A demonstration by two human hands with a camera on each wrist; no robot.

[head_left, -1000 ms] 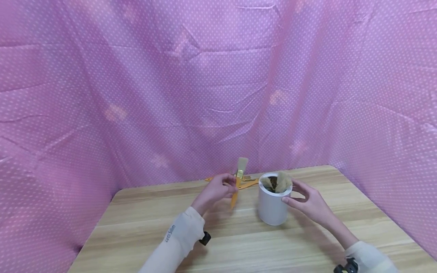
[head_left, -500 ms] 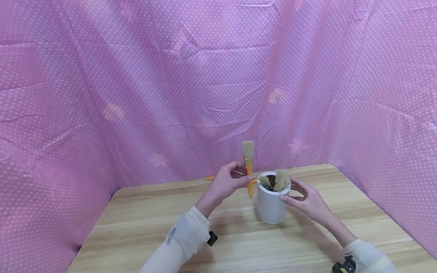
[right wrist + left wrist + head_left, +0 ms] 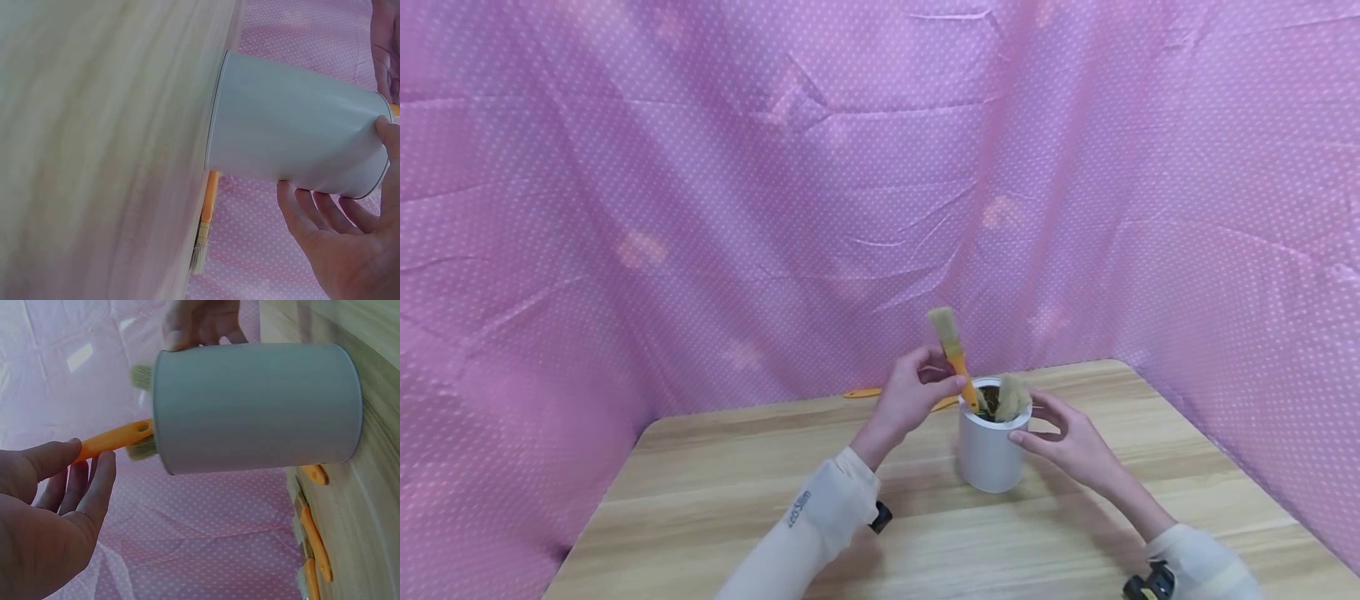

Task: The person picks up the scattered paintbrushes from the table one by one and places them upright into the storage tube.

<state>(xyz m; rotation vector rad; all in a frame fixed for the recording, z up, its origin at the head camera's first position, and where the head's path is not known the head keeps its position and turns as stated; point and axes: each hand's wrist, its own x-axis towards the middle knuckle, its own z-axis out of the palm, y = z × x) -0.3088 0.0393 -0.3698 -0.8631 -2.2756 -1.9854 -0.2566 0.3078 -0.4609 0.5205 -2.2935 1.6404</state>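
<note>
Orange-handled flat paintbrush (image 3: 953,357): pinched in left hand (image 3: 912,398), bristles up, handle tip angled down-right at the rim of white cylindrical tin (image 3: 989,450), immediately right of that hand. Right hand (image 3: 1070,440): fingers loosely curved, touching the tin's far side. Tin upright on wooden desk (image 3: 700,500).

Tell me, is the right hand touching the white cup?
Touching. In the right wrist view, the right hand's fingertips rest against the white cup's wall near its rim.
</note>
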